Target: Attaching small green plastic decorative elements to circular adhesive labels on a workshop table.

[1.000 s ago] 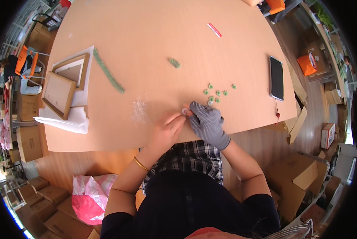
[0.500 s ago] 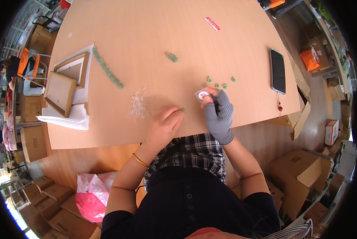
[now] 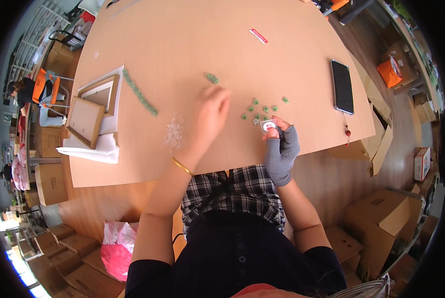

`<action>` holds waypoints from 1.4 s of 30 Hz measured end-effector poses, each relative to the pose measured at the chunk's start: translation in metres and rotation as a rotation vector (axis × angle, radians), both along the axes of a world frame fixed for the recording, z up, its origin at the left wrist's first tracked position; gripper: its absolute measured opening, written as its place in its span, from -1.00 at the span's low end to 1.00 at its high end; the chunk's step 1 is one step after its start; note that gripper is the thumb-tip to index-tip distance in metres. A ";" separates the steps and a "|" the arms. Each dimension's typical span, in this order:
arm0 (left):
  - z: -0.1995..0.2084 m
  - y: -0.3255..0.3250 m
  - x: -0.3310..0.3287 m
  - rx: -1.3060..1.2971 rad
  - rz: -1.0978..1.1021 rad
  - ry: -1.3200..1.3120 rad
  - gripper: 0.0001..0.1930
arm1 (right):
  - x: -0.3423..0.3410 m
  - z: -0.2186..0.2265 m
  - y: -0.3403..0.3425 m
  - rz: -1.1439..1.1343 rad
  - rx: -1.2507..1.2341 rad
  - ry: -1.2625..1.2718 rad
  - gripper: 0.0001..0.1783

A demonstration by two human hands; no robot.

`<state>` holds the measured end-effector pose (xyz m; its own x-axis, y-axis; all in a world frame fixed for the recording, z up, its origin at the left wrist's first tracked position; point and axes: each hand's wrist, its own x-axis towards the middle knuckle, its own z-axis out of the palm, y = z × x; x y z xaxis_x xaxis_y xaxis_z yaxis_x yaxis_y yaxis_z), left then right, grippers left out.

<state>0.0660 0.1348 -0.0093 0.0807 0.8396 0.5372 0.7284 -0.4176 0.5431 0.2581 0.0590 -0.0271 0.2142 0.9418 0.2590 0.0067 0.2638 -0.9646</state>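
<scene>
My left hand (image 3: 213,111) is over the middle of the table, just short of a small bundle of green pieces (image 3: 212,78). Its fingers look curled but are smeared by motion, so I cannot see whether they hold anything. My right hand (image 3: 283,149), in a grey fingerless glove, pinches a small square tag (image 3: 268,126) with a red-and-white round print between thumb and fingers. Just beyond it lie several small green knotted pieces (image 3: 266,109). Left of my left forearm is a loose heap of small clear pieces (image 3: 173,134).
A long green strand (image 3: 140,93) lies at left, beside wooden picture frames (image 3: 84,121) on white sheets (image 3: 90,153). A phone (image 3: 342,87) with a red-beaded cord rests near the right edge. A red-and-white strip (image 3: 258,36) is farther back. Cardboard boxes (image 3: 376,213) stand on the floor.
My left hand has moved forward toward the green bundle; the green piece at its fingertips no longer shows. My right hand has shifted slightly right and nearer, uncovering more green pieces, still holding the tag.
</scene>
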 end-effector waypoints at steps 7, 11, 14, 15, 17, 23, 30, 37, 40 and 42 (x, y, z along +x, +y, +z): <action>-0.018 0.055 -0.023 -0.047 0.071 0.095 -0.85 | -0.001 0.016 0.003 0.160 0.140 -0.310 -0.86; -0.027 0.060 -0.030 0.033 0.088 0.132 -0.87 | -0.006 0.006 0.011 0.402 0.373 -0.535 -0.91; -0.019 0.053 -0.030 0.041 0.132 0.195 -0.90 | -0.016 0.012 0.016 0.600 0.359 -0.541 -0.90; -0.012 0.048 -0.027 -0.007 0.154 0.204 -0.92 | -0.018 0.013 0.019 0.663 0.335 -0.500 -0.89; -0.008 0.042 -0.026 -0.048 0.180 0.181 -0.92 | -0.024 0.013 0.028 0.772 0.290 -0.375 -0.88; 0.004 -0.005 -0.043 -0.255 0.178 -0.097 -0.92 | -0.017 0.010 0.065 0.800 0.092 -0.295 -0.88; -0.013 -0.076 -0.006 -0.379 -0.019 -0.284 -0.91 | -0.004 0.009 0.116 0.667 -0.020 -0.172 -0.88; -0.010 -0.086 -0.004 -0.309 0.011 -0.278 -0.84 | -0.005 0.011 0.073 0.331 -0.052 -0.164 -0.88; -0.013 -0.092 -0.006 -0.254 0.006 -0.187 -0.81 | -0.010 0.019 0.045 0.329 -0.152 -0.452 -0.87; -0.012 -0.090 -0.005 -0.158 -0.009 -0.096 -0.82 | -0.020 0.009 0.039 0.259 0.026 -0.487 -0.87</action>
<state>0.0611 0.0452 -0.0214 0.0429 0.9136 0.4044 0.6667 -0.3277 0.6695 0.2377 0.0978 -0.0179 -0.1744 0.9397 0.2942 0.3820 0.3399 -0.8594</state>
